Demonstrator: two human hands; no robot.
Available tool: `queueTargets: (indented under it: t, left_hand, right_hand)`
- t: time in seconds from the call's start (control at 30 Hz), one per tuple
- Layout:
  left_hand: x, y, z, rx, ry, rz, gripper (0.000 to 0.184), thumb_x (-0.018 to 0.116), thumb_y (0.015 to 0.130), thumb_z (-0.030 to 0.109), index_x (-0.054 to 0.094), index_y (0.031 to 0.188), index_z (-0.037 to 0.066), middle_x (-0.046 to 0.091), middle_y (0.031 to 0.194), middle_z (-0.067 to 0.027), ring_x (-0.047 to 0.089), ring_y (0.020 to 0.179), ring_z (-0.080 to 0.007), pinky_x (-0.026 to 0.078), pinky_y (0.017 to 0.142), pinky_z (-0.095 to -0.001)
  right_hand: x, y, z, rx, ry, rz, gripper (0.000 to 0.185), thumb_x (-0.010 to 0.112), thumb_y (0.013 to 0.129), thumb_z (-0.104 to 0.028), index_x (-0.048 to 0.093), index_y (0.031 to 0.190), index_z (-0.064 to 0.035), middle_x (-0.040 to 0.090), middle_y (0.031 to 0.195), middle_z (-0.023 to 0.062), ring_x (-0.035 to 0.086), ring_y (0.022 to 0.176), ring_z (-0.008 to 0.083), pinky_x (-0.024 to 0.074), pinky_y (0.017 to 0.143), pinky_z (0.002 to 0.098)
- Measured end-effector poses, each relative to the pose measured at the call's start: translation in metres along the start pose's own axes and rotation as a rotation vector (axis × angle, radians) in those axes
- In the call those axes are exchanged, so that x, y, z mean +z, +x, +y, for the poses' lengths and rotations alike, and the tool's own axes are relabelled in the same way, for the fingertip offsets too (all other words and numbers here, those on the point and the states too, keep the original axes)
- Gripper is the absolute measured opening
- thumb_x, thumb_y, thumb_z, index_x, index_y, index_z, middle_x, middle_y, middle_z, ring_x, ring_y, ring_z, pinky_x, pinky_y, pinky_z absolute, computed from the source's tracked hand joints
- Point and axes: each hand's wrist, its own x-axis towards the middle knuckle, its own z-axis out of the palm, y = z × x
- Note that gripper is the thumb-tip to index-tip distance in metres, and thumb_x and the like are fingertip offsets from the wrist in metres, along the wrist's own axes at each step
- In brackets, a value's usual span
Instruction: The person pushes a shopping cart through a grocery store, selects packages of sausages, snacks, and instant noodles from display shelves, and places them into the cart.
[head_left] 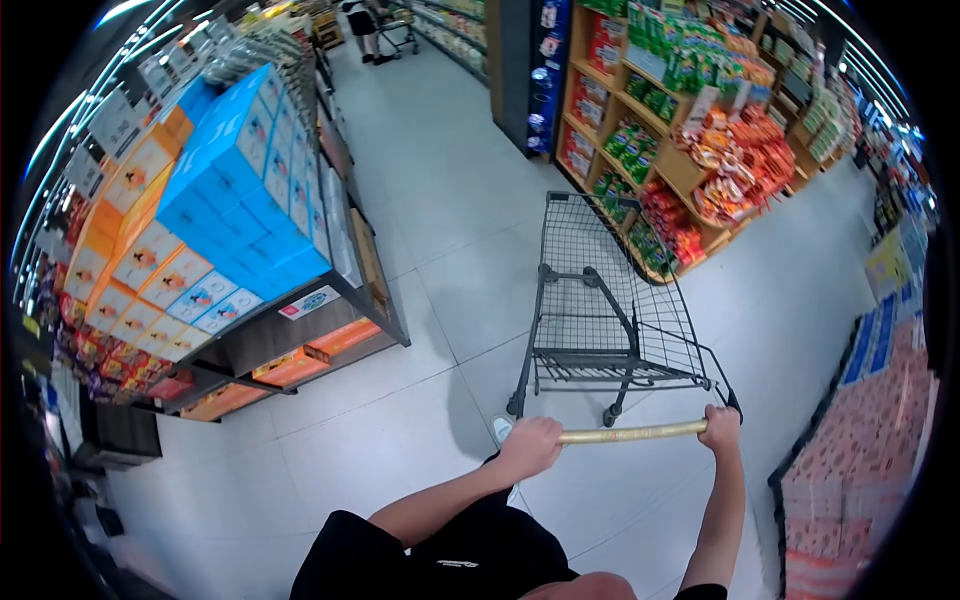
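A grey wire shopping cart [590, 245] stands in front of me, and no goods show inside its basket. My left hand [532, 446] is wrapped round the left end of its yellowish handlebar [634, 433]. At the bar's other end my right hand [720, 428] is closed on it too, near the dark corner of the frame. Both arms reach forward, the left one bent across my dark shirt. The cart's far right side is close to a wooden snack shelf [668, 180]; whether they touch I cannot tell.
Blue cartons [245, 180] and orange cartons [125, 250] are stacked on a dark stand to the left. Pink patterned packages [850, 470] line the right edge. Pale floor tiles [430, 270] run up an aisle, where a person [362, 25] stands beside another cart [398, 28].
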Motion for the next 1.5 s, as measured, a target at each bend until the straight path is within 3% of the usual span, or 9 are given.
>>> queueTargets:
  t: [0.37, 0.53, 0.7, 0.87, 0.93, 1.07, 1.13, 1.27, 1.5]
  left_hand:
    - [0.005, 0.042, -0.006, -0.247, -0.190, -0.016, 0.021, 0.066, 0.084, 0.022, 0.057, 0.092, 0.005, 0.060, 0.082, -0.0113, 0.062, 0.082, -0.0308, 0.049, 0.071, -0.0444]
    - [-0.018, 0.069, -0.046, -0.430, -0.184, -0.066, 0.021, 0.066, 0.085, 0.026, 0.060, 0.092, 0.007, 0.064, 0.083, -0.0122, 0.065, 0.083, -0.0321, 0.051, 0.072, -0.0455]
    - [-0.049, 0.093, -0.101, -0.561, 0.002, -0.070, 0.026, 0.067, 0.083, 0.030, 0.059, 0.090, 0.006, 0.067, 0.074, -0.0139, 0.067, 0.072, -0.0342, 0.052, 0.064, -0.0474]
    - [-0.075, 0.115, -0.180, -0.650, 0.175, -0.048, 0.022, 0.066, 0.082, 0.027, 0.064, 0.092, 0.008, 0.068, 0.076, -0.0132, 0.068, 0.074, -0.0334, 0.054, 0.067, -0.0469]
    - [-0.092, 0.128, -0.211, -0.743, 0.223, -0.160, 0.020, 0.067, 0.079, 0.024, 0.067, 0.091, 0.008, 0.069, 0.077, -0.0123, 0.069, 0.075, -0.0325, 0.055, 0.067, -0.0457]
    - [-0.103, 0.152, -0.268, -0.919, 0.338, -0.080, 0.016, 0.067, 0.076, 0.022, 0.068, 0.085, 0.009, 0.070, 0.078, -0.0115, 0.070, 0.077, -0.0308, 0.055, 0.069, -0.0441]
    - [-0.113, 0.157, -0.277, -0.909, 0.455, 0.150, 0.014, 0.067, 0.074, 0.022, 0.068, 0.082, 0.010, 0.071, 0.079, -0.0106, 0.070, 0.078, -0.0296, 0.054, 0.071, -0.0427]
    - [-0.141, 0.187, -0.297, -1.044, 0.506, 0.096, 0.015, 0.067, 0.073, 0.022, 0.068, 0.084, 0.012, 0.070, 0.077, -0.0106, 0.069, 0.078, -0.0294, 0.054, 0.072, -0.0419]
    - [-0.149, 0.222, -0.329, -1.140, 0.586, 0.205, 0.016, 0.067, 0.067, 0.023, 0.067, 0.078, 0.011, 0.068, 0.073, -0.0115, 0.068, 0.076, -0.0308, 0.053, 0.068, -0.0440]
  right_hand:
    - [-0.001, 0.210, 0.016, -0.429, 0.038, 0.185, 0.019, 0.066, 0.055, -0.004, 0.049, 0.061, -0.0090, 0.055, 0.060, 0.0115, 0.055, 0.061, 0.0328, 0.0412, 0.063, 0.0438]
    - [-0.018, 0.304, -0.028, -0.544, 0.055, 0.184, 0.019, 0.068, 0.055, -0.005, 0.050, 0.059, -0.0099, 0.056, 0.058, 0.0111, 0.056, 0.057, 0.0330, 0.0435, 0.062, 0.0432]
    - [-0.024, 0.388, -0.086, -0.618, 0.028, 0.247, 0.021, 0.072, 0.053, -0.009, 0.054, 0.064, -0.0101, 0.060, 0.062, 0.0111, 0.060, 0.063, 0.0307, 0.0446, 0.066, 0.0411]
    - [-0.030, 0.467, -0.150, -0.720, 0.067, 0.406, 0.022, 0.073, 0.051, -0.012, 0.055, 0.064, -0.0110, 0.062, 0.064, 0.0102, 0.060, 0.063, 0.0323, 0.0458, 0.067, 0.0410]
    - [-0.039, 0.492, -0.178, -0.699, 0.141, 0.390, 0.017, 0.071, 0.053, -0.011, 0.057, 0.062, -0.0087, 0.060, 0.063, 0.0124, 0.059, 0.064, 0.0356, 0.0476, 0.066, 0.0437]
    - [-0.047, 0.544, -0.225, -0.702, 0.139, 0.361, 0.017, 0.073, 0.057, -0.016, 0.059, 0.064, -0.0081, 0.064, 0.068, 0.0134, 0.063, 0.067, 0.0343, 0.0494, 0.067, 0.0417]
    - [-0.048, 0.570, -0.242, -0.752, 0.114, 0.371, 0.017, 0.073, 0.060, -0.017, 0.060, 0.067, -0.0086, 0.065, 0.066, 0.0121, 0.064, 0.065, 0.0329, 0.0498, 0.066, 0.0414]
    - [-0.044, 0.620, -0.267, -0.771, 0.147, 0.389, 0.016, 0.072, 0.060, -0.019, 0.061, 0.068, -0.0101, 0.064, 0.061, 0.0095, 0.063, 0.058, 0.0303, 0.0489, 0.063, 0.0400]
    - [-0.061, 0.682, -0.288, -0.862, 0.266, 0.442, 0.015, 0.073, 0.057, -0.015, 0.060, 0.064, -0.0102, 0.062, 0.062, 0.0099, 0.062, 0.060, 0.0300, 0.0456, 0.063, 0.0394]
